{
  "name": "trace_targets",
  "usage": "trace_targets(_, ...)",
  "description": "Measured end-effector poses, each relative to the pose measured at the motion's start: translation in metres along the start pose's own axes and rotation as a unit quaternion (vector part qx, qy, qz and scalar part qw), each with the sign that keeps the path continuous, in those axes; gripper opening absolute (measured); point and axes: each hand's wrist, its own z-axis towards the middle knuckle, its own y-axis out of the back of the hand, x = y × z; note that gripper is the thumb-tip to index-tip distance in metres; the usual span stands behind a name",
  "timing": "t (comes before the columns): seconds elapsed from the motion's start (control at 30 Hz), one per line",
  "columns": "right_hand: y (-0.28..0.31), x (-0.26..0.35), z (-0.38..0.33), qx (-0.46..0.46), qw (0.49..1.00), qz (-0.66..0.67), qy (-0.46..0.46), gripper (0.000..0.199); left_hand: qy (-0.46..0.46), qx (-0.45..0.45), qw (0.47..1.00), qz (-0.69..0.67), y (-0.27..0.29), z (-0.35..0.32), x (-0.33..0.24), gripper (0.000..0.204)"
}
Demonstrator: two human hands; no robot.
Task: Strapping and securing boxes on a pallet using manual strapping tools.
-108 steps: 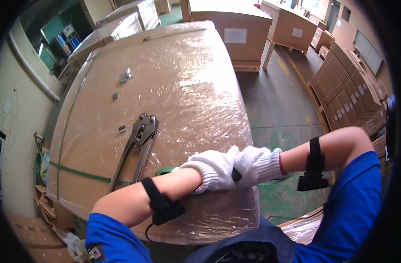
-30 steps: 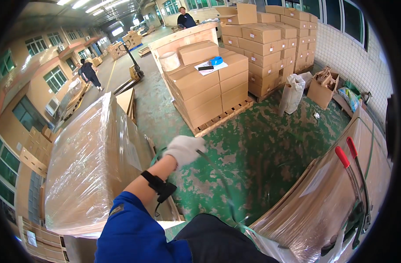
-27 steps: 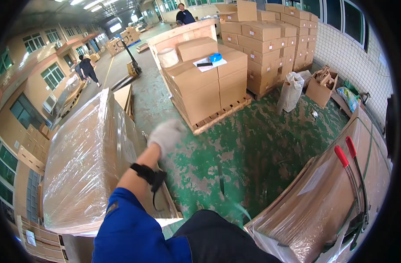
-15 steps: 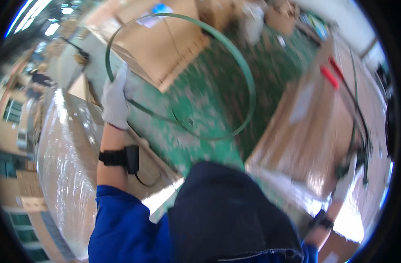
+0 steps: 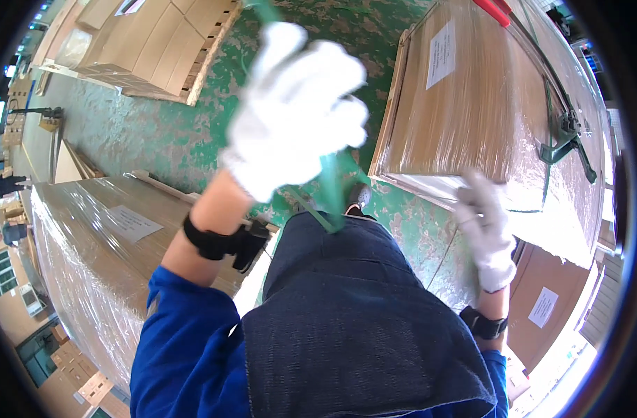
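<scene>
My left hand [image 5: 297, 111], in a white glove, is raised in front of me with its fingers curled, partly blurred. It is closed on a green packing strap [image 5: 331, 184], which shows above and below the glove; the grip itself is hidden. My right hand [image 5: 484, 226], gloved too, hangs beside the near corner of a film-wrapped carton [image 5: 465, 104], its fingers loosely apart and holding nothing. On that carton rests a strapping tool [image 5: 563, 136] with long handles and red grips [image 5: 496, 10]. A strap runs down the carton by the tool.
Another film-wrapped carton [image 5: 89, 230] stands at my left. Stacked cartons [image 5: 144, 42] on a pallet are at the far left. A brown carton [image 5: 541, 306] is at the lower right. Worn green floor [image 5: 221, 104] lies between them, with my shoes [image 5: 359, 195] on it.
My left hand has come closer and to the right; the wide strap loop it held has dropped in toward my body. My right hand has left the strapping tool and moved left.
</scene>
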Motion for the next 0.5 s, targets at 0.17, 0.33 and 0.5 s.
trace_targets(0.17,-0.033,0.068,0.013,0.394,0.889,0.192,-0.133,0.065,-0.109,-0.009,0.981,-0.16,-0.043,0.016,-0.094,0.024)
trace_targets(0.33,-0.042,0.058,-0.008,0.463,0.766,0.404,-0.186,0.059,-0.063,-0.005,0.978,-0.201,-0.032,-0.013,-0.136,0.03)
trace_targets(0.5,-0.048,0.016,-0.032,0.464,0.827,0.318,0.01,0.057,-0.017,0.031,0.981,-0.188,-0.006,-0.023,-0.197,0.029)
